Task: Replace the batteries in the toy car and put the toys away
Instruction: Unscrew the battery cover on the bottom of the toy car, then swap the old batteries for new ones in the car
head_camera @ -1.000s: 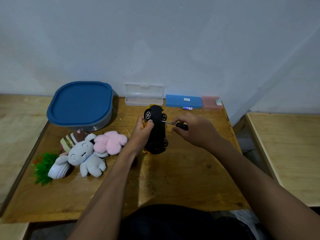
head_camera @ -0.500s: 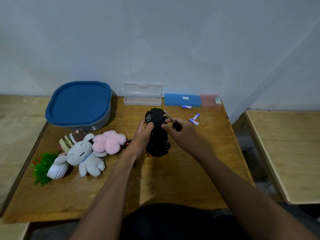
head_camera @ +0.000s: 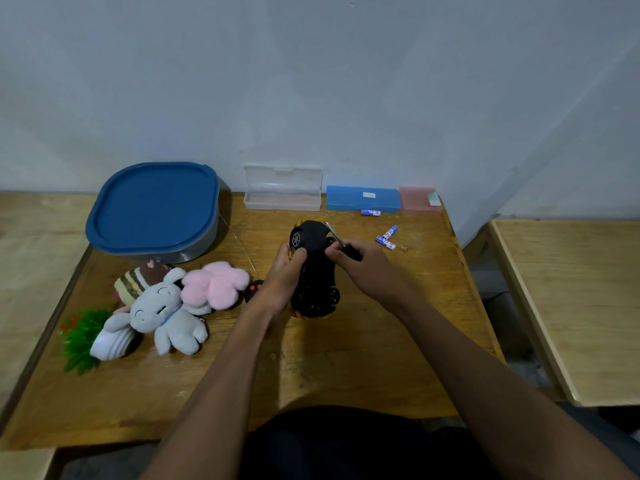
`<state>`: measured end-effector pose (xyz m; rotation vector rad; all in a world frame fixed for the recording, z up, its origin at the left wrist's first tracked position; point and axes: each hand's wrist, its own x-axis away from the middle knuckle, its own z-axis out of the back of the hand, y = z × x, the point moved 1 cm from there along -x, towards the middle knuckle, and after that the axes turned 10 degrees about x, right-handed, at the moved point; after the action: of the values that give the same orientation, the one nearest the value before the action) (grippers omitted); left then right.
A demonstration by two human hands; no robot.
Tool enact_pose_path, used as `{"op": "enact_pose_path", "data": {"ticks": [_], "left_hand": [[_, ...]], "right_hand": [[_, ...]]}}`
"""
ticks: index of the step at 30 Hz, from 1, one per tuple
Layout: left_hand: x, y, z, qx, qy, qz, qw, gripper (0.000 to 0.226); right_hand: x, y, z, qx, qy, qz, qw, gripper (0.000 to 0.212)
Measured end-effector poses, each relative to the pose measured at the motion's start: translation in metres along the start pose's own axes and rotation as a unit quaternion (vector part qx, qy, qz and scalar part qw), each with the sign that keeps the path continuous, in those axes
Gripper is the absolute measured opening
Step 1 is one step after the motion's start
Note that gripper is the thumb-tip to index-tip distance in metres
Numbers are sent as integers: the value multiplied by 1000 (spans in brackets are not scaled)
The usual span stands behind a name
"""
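The black and yellow toy car (head_camera: 314, 271) lies belly up on the wooden table (head_camera: 346, 358). My left hand (head_camera: 282, 278) grips its left side, thumb on the underside. My right hand (head_camera: 363, 268) holds a small black-handled screwdriver (head_camera: 341, 242), its metal shaft pointing up and away over the car's front end. Two blue-and-white batteries (head_camera: 387, 238) lie crossed to the right of the car, and a third battery (head_camera: 370, 212) rests by the blue case. A black remote (head_camera: 254, 289) with red buttons peeks out beside my left wrist.
A grey tub with a blue lid (head_camera: 154, 209) stands at the back left. Plush toys lie left: a grey elephant (head_camera: 162, 313), a pink flower (head_camera: 214, 284), a striped brown toy (head_camera: 138, 280), a green plant toy (head_camera: 81, 336). Clear (head_camera: 282, 190), blue (head_camera: 363, 199) and pink (head_camera: 419, 199) cases line the wall.
My right hand has drawn in toward the car and swung the screwdriver from pointing sideways at the car to pointing up and away. The batteries it covered are now visible.
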<state>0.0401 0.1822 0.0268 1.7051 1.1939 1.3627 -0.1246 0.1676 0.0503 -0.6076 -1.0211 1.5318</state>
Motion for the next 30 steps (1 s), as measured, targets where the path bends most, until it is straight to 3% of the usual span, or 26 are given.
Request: {"op": "enact_pose_path", "data": {"ticks": [7, 13, 18, 21, 25, 30], "left_hand": [[0, -1, -1, 2, 2, 5, 1000, 36], [2, 2, -1, 5, -8, 23, 1000, 57], [0, 0, 1, 17, 9, 44, 999, 37], [0, -1, 4, 28, 11, 51, 998, 35], [0, -8, 9, 28, 13, 71, 997, 51], [-1, -14, 7, 43, 27, 100, 994, 64]], "right_hand": [[2, 0, 4, -14, -31, -10, 999, 23], [5, -4, 3, -10, -29, -1, 1000, 22], [5, -1, 9, -41, 16, -22, 999, 15], [7, 14, 17, -72, 55, -64, 994, 16], [14, 45, 20, -50, 80, -155, 983, 18], [14, 78, 7, -19, 63, -233, 970, 22]]}}
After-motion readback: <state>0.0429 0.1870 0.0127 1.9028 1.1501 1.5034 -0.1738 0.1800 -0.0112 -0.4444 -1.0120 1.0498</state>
